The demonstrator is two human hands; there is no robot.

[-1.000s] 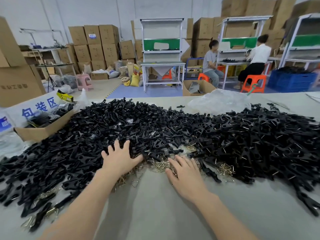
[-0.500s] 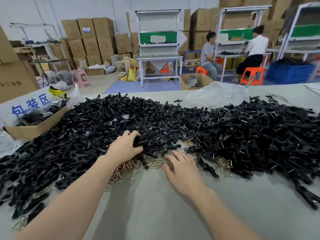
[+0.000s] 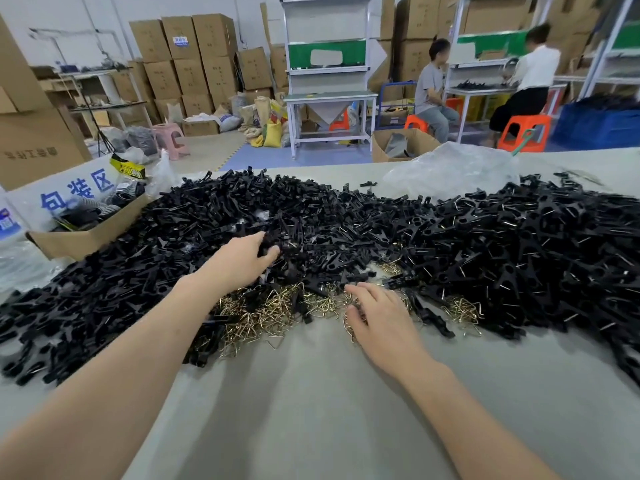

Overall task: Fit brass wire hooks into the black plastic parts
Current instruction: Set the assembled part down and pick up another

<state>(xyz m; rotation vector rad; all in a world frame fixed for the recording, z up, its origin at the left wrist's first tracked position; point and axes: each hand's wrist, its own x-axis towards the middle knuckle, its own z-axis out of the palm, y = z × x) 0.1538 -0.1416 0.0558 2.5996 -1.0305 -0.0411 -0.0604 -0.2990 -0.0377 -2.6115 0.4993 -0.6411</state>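
The right hand [image 3: 381, 318] is curled over the tangled brass wire hooks [image 3: 266, 313], can't tell if it's got one, and the left hand [image 3: 240, 263] pinches a black plastic part [image 3: 269, 244] in the heap [image 3: 346, 216] behind, so a snagged clump might lift too.
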